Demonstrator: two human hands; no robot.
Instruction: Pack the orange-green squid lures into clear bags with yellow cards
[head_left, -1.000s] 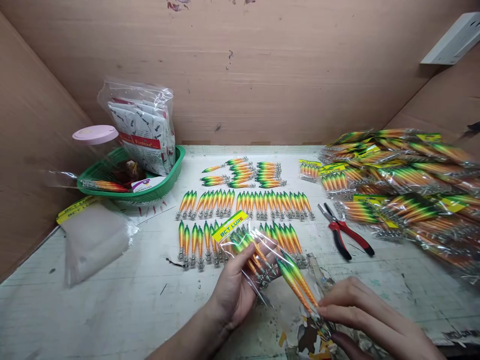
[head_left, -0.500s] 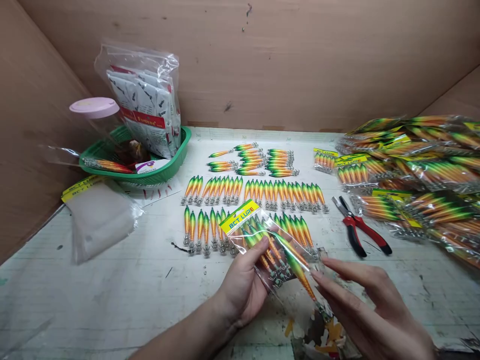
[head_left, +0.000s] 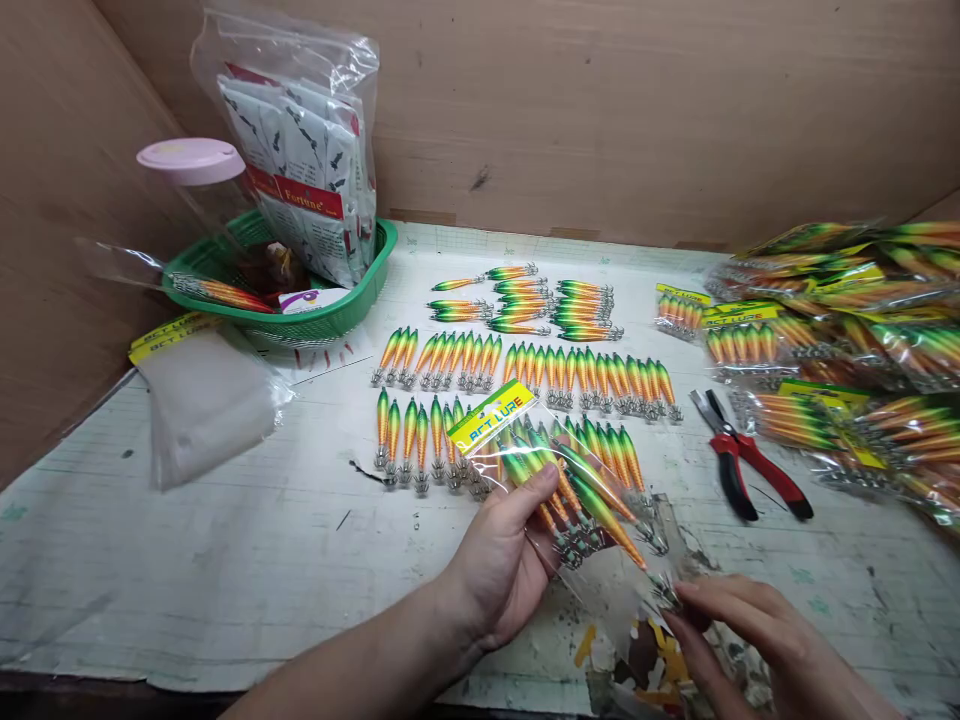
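My left hand (head_left: 495,570) is closed round a clear plastic bag with a yellow BCT LURE header (head_left: 491,418), thumb on top. Several green-and-orange fishing lures lie inside it, hooks toward me. One squid-jig-like fishing lure (head_left: 613,525) sticks out of the bag's lower right, pointing down toward my right hand (head_left: 757,635). The right thumb and fingertips pinch its hook end; the exact contact is partly hidden. Beyond the bag, more such lures stand in rows (head_left: 592,372) on the white table covering.
Red-and-black pliers (head_left: 757,462) lie right of the rows, near a heap of filled lure bags (head_left: 795,415). At left are flat unfilled header bags (head_left: 202,410) and a green basket (head_left: 322,322) holding packets and a pink-lidded jar (head_left: 191,160).
My right hand has moved down the protruding lure, from outstretched fingers beside it to a pinch at its hooks. The left hand keeps its grip on the bag. The camera view has shifted.
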